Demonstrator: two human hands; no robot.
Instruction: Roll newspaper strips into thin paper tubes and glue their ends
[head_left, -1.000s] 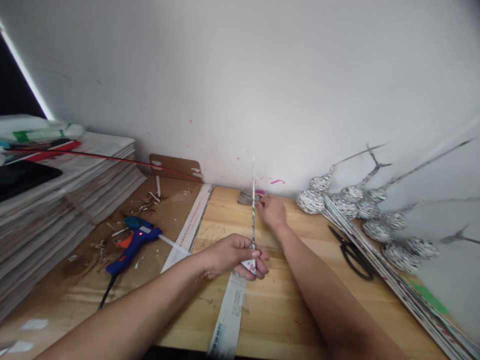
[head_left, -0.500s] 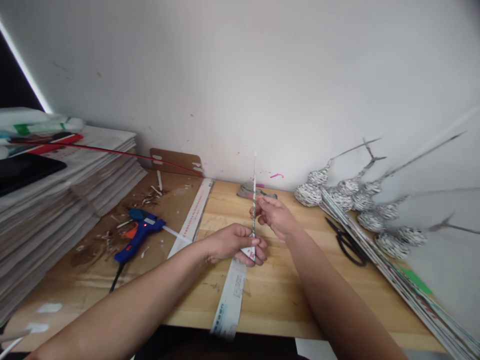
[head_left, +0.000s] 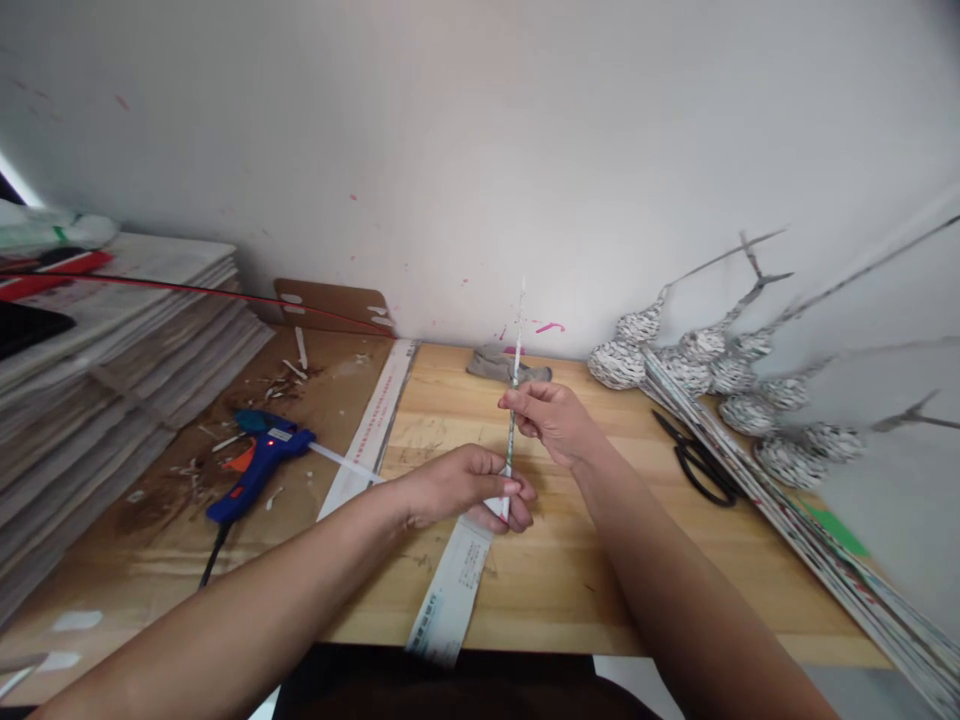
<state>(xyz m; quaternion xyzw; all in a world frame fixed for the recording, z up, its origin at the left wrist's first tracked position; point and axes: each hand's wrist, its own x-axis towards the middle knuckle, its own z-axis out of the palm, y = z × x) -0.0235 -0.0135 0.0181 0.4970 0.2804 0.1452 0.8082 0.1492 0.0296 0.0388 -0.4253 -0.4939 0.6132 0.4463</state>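
A thin rolled paper tube (head_left: 517, 345) points upward in front of me, its lower end wound from a printed paper strip (head_left: 448, 598). That strip trails down over the table's front edge. My left hand (head_left: 480, 488) is closed round the tube's base, pinching it together with the strip. Higher up, my right hand (head_left: 546, 415) pinches the tube between thumb and fingertips. Behind the tube, near the wall, lies a crumpled grey cloth (head_left: 487, 364).
On the left, a blue glue gun (head_left: 259, 470) lies on stained cardboard beside tall paper stacks (head_left: 172, 340). To the right are black scissors (head_left: 705, 470), a bundle of long paper tubes (head_left: 795, 540), and several woven paper gourds (head_left: 619, 365) against the wall.
My right hand has closed its fingertips onto the tube, where before its fingers were looser beside it. The tube leans slightly more right. The whole view has shifted a little.
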